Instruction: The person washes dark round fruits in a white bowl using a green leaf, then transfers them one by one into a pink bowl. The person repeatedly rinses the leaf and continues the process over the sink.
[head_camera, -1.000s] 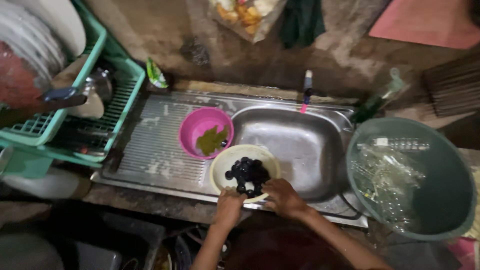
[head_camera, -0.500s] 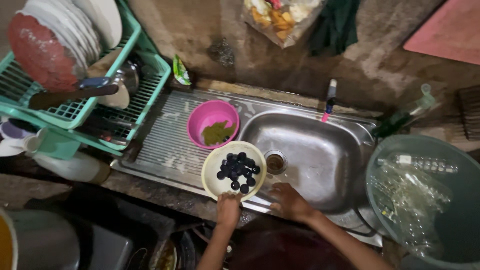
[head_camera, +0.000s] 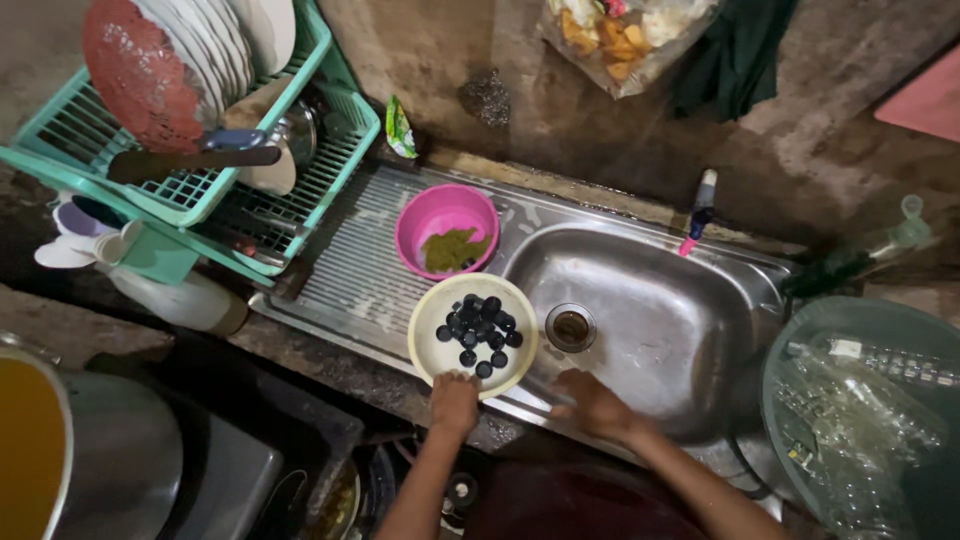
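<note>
A cream bowl (head_camera: 472, 335) of dark round fruits (head_camera: 480, 325) is held at its near rim on the sink's (head_camera: 660, 330) edge by the left hand (head_camera: 455, 400), fingers curled closed. The right hand (head_camera: 590, 403) is rested spread inside the basin. Rinsing seems underway; a steady tilt is needed next.

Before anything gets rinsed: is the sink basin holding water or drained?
Drained, it appears. The sink basin shows bare wet steel, and its drain sits open and uncovered; no pooled water is visible.
</note>
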